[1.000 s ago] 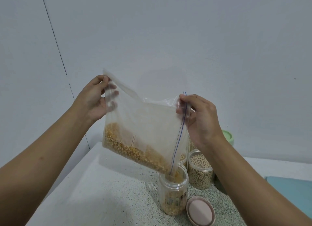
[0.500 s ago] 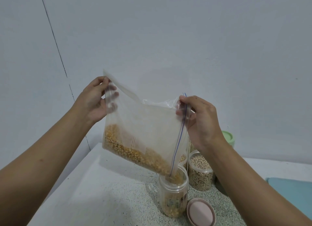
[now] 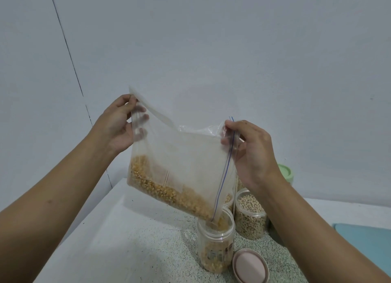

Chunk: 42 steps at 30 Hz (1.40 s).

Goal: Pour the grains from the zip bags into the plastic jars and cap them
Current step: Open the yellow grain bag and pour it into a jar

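A clear zip bag point(image 3: 186, 162) with yellow corn kernels along its lower edge hangs tilted over the table. My left hand point(image 3: 118, 128) grips its raised bottom corner. My right hand point(image 3: 249, 151) pinches the blue zip edge at the top. The bag's low open corner points into a clear plastic jar point(image 3: 214, 246), where kernels fall and the jar is partly filled. A pink lid point(image 3: 250, 265) lies upside down on the table just right of this jar.
An open jar of pale beans point(image 3: 250, 217) stands behind the corn jar, with another jar partly hidden by the bag. A green-capped jar point(image 3: 286, 173) shows behind my right wrist. A teal mat point(image 3: 368, 242) lies at the right. The speckled table point(image 3: 127, 240) meets a wall.
The jar holds a little more corn and the bag a little less. Both hands keep nearly the same pose.
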Available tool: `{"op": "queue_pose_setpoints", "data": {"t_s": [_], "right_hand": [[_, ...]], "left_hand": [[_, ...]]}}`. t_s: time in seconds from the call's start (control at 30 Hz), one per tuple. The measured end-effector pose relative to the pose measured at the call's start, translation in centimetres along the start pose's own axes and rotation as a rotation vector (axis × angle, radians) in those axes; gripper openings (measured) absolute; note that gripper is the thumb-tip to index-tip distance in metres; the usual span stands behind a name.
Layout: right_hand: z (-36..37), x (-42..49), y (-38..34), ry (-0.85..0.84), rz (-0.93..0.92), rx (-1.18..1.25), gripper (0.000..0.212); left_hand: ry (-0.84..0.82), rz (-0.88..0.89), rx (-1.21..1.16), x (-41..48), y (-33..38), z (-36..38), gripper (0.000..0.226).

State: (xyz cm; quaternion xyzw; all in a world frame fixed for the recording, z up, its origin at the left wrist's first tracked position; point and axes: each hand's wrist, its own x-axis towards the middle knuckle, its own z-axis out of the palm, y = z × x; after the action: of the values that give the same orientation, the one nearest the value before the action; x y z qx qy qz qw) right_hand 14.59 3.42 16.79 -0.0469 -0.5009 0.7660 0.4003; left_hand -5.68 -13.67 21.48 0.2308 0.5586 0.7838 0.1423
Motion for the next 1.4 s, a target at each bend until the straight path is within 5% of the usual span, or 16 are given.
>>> {"op": "queue_pose_setpoints", "data": {"t_s": [1.4], "right_hand": [[0.00,0.08,-0.56,-0.007,0.009,-0.002,0.018]], "left_hand": [[-0.029,-0.012,0.008,-0.14,0.48,0.47,0.027]]}}
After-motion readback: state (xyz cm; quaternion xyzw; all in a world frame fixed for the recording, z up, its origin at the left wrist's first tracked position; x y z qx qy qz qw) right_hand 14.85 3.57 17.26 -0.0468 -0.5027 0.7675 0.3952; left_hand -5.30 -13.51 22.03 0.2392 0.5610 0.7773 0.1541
